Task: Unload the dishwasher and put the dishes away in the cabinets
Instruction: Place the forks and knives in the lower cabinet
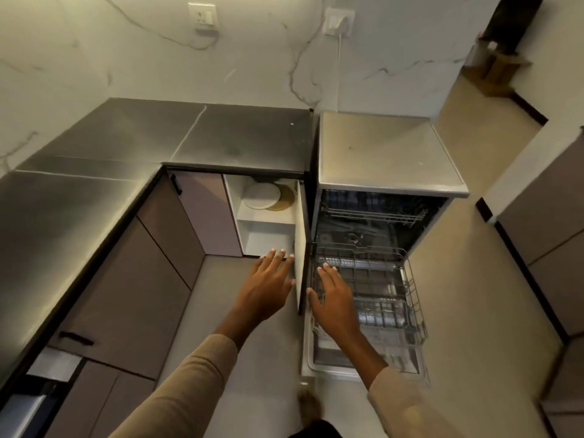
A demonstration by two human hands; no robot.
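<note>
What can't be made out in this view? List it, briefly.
Head view only.
Upper rack: deep in the dark dishwasher; any dishes left cannot be told.
Lower rack: near end blurred, partly behind the right hand; small items unclear.
Plates in the cabinet: overlapping and small; count unclear.
Left hand: whether it touches the cabinet door cannot be told.
</note>
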